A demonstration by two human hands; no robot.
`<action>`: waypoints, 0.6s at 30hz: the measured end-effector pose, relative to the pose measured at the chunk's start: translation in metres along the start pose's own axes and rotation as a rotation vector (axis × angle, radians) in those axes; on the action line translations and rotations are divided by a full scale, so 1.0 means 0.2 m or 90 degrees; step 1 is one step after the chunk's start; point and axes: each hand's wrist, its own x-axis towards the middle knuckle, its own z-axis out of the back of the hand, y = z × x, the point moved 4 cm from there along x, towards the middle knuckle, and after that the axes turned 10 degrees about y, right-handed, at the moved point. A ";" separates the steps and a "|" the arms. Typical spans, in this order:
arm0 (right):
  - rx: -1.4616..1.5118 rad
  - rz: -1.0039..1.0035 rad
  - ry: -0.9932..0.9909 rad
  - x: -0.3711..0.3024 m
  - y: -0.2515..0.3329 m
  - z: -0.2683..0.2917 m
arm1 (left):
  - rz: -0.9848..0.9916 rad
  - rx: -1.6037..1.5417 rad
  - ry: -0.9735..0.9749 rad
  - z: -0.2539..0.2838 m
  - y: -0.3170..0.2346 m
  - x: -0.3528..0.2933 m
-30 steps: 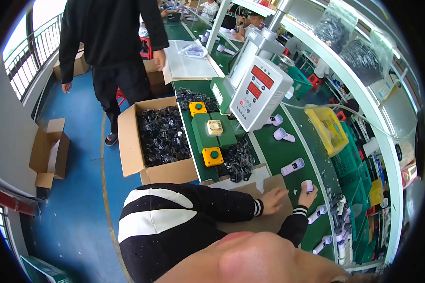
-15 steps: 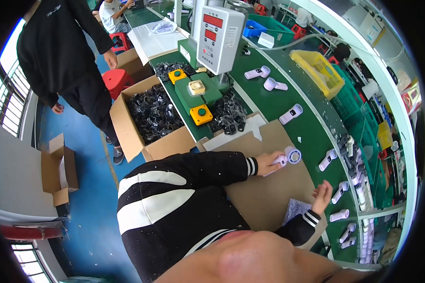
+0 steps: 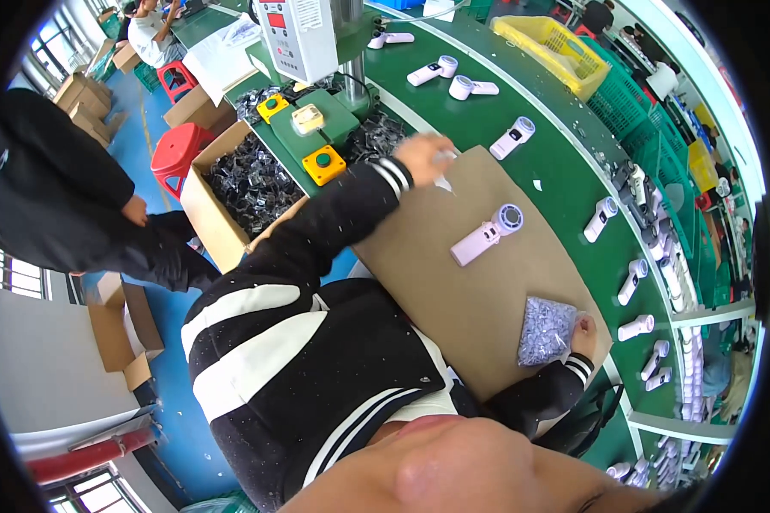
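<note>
A lilac handheld fan [image 3: 485, 238] with a round head lies on the brown cardboard sheet [image 3: 428, 274] in front of me, touched by neither hand. My left hand [image 3: 423, 160] is stretched out over the sheet's far left edge, beside the heap of black plastic parts [image 3: 376, 137]. Its fingers are curled together, with something pale at their tips that I cannot make out. At the sheet's right side lies a clear plastic bag of small purple parts [image 3: 546, 332]. My right hand [image 3: 583, 336] is at the bag's right edge, fingers bent inward; what they hold is hidden.
A green press machine [image 3: 316, 128] with yellow-based buttons stands at the far left. Beside it is a carton of black parts [image 3: 252, 188]. Several lilac fans [image 3: 512, 138] lie along the green bench [image 3: 565, 205]. A person in black [image 3: 60, 188] stands at left.
My left hand has let go of the lilac fan, which now lies on the cardboard, and moved left and away from me. My right hand has come down to the bag. The view has shifted.
</note>
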 end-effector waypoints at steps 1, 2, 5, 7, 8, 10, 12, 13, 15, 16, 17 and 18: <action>-0.026 0.017 -0.041 -0.01 -0.01 -0.02 | 0.064 0.022 0.039 0.08 0.07 0.05; -0.052 0.035 -0.083 -0.02 -0.02 -0.03 | 0.137 0.054 0.095 0.15 0.13 0.10; -0.063 0.028 -0.057 0.09 -0.13 -0.13 | 0.219 0.190 0.125 0.19 0.44 0.15; -0.079 -0.004 -0.048 0.10 -0.23 -0.15 | 0.203 0.406 0.237 0.14 0.50 0.20; -0.078 -0.002 -0.048 0.11 -0.25 -0.15 | 0.204 0.406 0.236 0.13 0.54 0.18; -0.091 -0.015 -0.056 0.07 -0.22 -0.11 | 0.204 0.383 0.267 0.12 0.59 0.17; -0.099 -0.022 -0.061 0.03 -0.12 -0.08 | 0.209 0.364 0.297 0.14 0.63 0.17; -0.102 -0.024 -0.057 0.01 -0.06 -0.08 | 0.210 0.367 0.298 0.15 0.63 0.17; -0.110 -0.025 -0.053 0.00 0.05 -0.07 | 0.212 0.346 0.302 0.16 0.60 0.17; -0.113 -0.024 -0.053 0.00 0.09 -0.06 | 0.212 0.336 0.302 0.17 0.58 0.17; -0.117 -0.023 -0.051 0.01 0.12 -0.06 | 0.213 0.325 0.303 0.18 0.56 0.17; -0.116 -0.017 -0.053 0.02 0.14 -0.05 | 0.216 0.327 0.298 0.20 0.53 0.17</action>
